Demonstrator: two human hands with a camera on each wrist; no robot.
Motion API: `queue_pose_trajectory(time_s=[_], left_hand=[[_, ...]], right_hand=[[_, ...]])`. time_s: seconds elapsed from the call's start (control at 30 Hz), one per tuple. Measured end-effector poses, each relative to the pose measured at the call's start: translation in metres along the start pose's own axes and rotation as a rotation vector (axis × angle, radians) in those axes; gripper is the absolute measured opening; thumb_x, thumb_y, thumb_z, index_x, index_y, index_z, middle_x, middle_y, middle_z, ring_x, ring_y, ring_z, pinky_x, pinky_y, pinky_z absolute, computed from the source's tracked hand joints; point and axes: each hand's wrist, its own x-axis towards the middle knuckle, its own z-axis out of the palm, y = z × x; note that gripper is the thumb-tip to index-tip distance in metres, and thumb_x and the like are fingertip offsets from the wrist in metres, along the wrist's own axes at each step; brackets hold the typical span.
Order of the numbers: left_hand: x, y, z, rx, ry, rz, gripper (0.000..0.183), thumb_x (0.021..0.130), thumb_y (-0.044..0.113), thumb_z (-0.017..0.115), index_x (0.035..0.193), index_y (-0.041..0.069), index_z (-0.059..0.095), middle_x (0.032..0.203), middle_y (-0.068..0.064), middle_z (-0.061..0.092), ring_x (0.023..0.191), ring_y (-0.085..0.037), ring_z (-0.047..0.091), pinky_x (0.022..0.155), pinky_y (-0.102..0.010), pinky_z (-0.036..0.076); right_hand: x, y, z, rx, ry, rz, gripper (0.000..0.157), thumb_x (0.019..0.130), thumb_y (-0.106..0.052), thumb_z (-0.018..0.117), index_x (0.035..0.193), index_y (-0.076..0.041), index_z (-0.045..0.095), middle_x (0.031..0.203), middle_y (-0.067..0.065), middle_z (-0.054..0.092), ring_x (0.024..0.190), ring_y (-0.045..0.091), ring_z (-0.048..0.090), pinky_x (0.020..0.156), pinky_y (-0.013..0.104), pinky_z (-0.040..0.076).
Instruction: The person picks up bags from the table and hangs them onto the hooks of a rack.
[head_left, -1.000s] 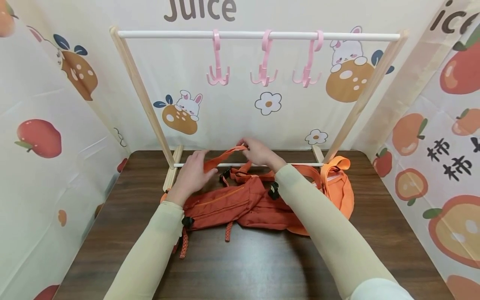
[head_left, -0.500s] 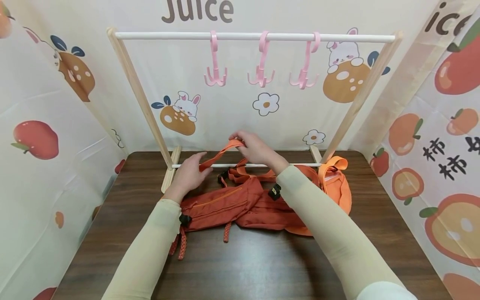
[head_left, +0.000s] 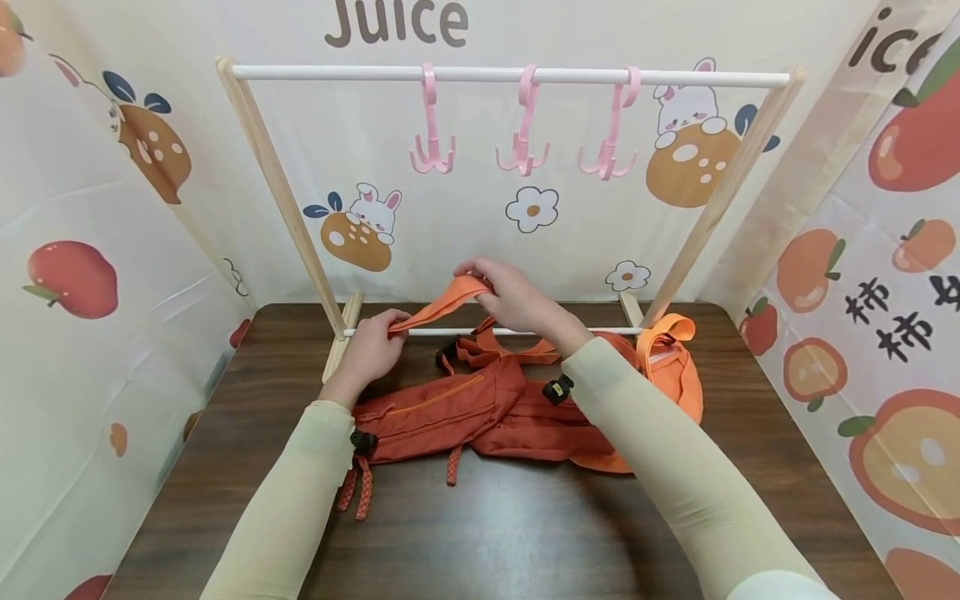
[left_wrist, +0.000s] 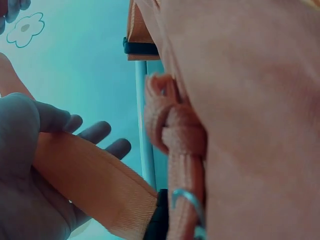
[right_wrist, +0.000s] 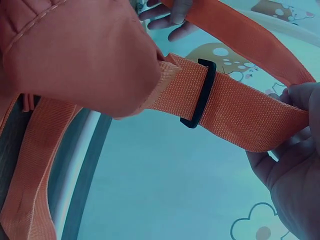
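An orange strap [head_left: 452, 298] is held up between the two hands, stretched on a slant from the left fingers up to the right ones. It is pinched by the left hand [head_left: 371, 354] between thumb and fingers, with some fingers spread loosely beneath it, as is shown in the left wrist view. By the right hand [head_left: 517, 300] it is gripped where it is folded, and a black slider [right_wrist: 202, 95] is seen on it near those fingers. Below both sets of fingers, the red bag [head_left: 435, 417] is laid on the bench [head_left: 480, 542]. A knotted cord [left_wrist: 182, 127] is hung close to the left fingers; a buckle [head_left: 557, 389] is placed below the right hand, beside the sleeve [head_left: 645, 442]. Farther to the right of the right fingers, an orange pouch [head_left: 681, 383] is set; whether it is joined to the bag cannot be told. Well above the fingers, three pink hooks [head_left: 525, 125] are hung from the rail [head_left: 337, 72] of a wooden rack [head_left: 279, 183].
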Motion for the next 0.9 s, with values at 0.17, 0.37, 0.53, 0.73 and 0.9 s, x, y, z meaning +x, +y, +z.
queue_pose_trajectory(time_s=[0.17,0.37,0.53,0.73,0.9], left_hand=[[-0.002,0.004,-0.006,-0.068,0.037,0.000,0.020,0.099,0.000,0.061,0.117,0.000,0.068,0.102,-0.018,0.072,0.088,-0.036,0.064,0.085,-0.051,0.051],[-0.006,0.010,-0.018,-0.084,0.035,-0.022,0.021,0.100,0.000,0.056,0.117,0.004,0.066,0.092,-0.012,0.070,0.080,-0.031,0.061,0.077,-0.045,0.048],[-0.008,0.017,-0.031,-0.081,0.049,-0.005,0.014,0.103,0.003,0.058,0.111,0.004,0.068,0.094,-0.012,0.067,0.081,-0.032,0.058,0.077,-0.046,0.046],[-0.011,0.026,-0.044,-0.085,0.083,0.018,0.013,0.099,0.000,0.057,0.106,0.004,0.067,0.088,-0.012,0.066,0.090,-0.033,0.055,0.080,-0.045,0.042],[-0.015,0.030,-0.050,-0.137,0.075,0.018,0.018,0.100,-0.002,0.055,0.112,0.005,0.067,0.082,-0.011,0.067,0.078,-0.029,0.062,0.069,-0.043,0.047]], right_hand=[[-0.005,0.000,-0.006,0.008,0.007,-0.004,0.037,0.107,0.003,0.051,0.142,-0.006,0.059,0.124,0.008,0.067,0.089,0.024,0.057,0.082,0.039,0.047],[-0.011,0.006,-0.013,0.001,0.042,-0.015,0.033,0.108,0.000,0.054,0.139,-0.007,0.061,0.115,0.007,0.069,0.080,0.024,0.054,0.075,0.040,0.045],[-0.015,0.006,-0.018,0.008,0.053,-0.022,0.032,0.108,-0.002,0.056,0.139,-0.008,0.062,0.114,0.007,0.069,0.074,0.023,0.051,0.071,0.038,0.043],[-0.018,0.007,-0.023,0.044,0.064,-0.016,0.030,0.108,-0.005,0.060,0.138,-0.006,0.063,0.106,0.009,0.068,0.065,0.023,0.047,0.064,0.035,0.041],[-0.020,0.008,-0.027,0.072,0.060,-0.012,0.032,0.106,-0.003,0.061,0.137,-0.009,0.064,0.097,0.010,0.064,0.063,0.021,0.046,0.060,0.033,0.040]])
